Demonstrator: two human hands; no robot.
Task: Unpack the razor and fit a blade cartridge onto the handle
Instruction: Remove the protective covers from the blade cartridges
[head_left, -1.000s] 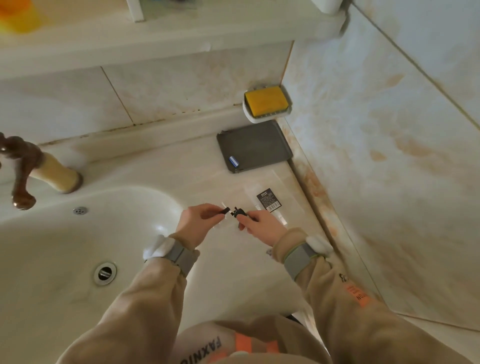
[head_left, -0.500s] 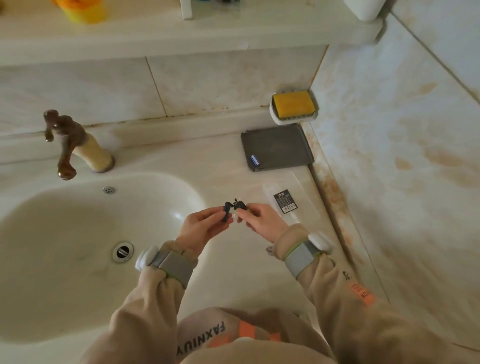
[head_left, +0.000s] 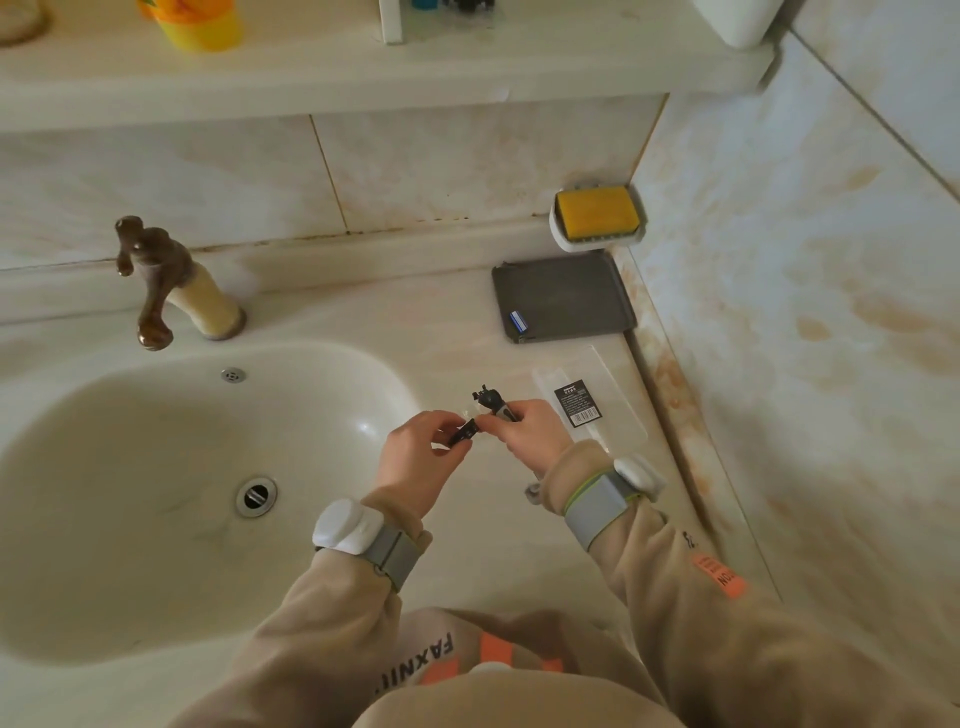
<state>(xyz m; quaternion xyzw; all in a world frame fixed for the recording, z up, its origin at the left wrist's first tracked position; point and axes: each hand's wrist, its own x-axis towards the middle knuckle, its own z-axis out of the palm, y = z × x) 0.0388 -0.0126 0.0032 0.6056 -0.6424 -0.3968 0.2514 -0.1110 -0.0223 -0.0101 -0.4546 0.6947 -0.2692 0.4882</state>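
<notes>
My right hand (head_left: 530, 434) grips the razor handle (head_left: 493, 405), whose black connector end points up and away from me. My left hand (head_left: 421, 457) pinches a small black blade cartridge (head_left: 464, 433) just left of and below the handle's tip. The two parts sit close together over the counter at the basin's right rim; I cannot tell whether they touch. The clear plastic razor package (head_left: 592, 400) with a black barcode label lies flat on the counter to the right of my hands.
A dark grey case (head_left: 566, 304) lies behind the package near the wall. A yellow soap in a white dish (head_left: 597, 218) sits in the corner. The basin (head_left: 156, 467) and brown tap (head_left: 156, 280) are at the left. A shelf above holds a yellow cup (head_left: 200, 21).
My head has turned left, so the basin and tap show more fully. The handle now stands more upright in my right hand, and the cartridge has dropped slightly below its tip.
</notes>
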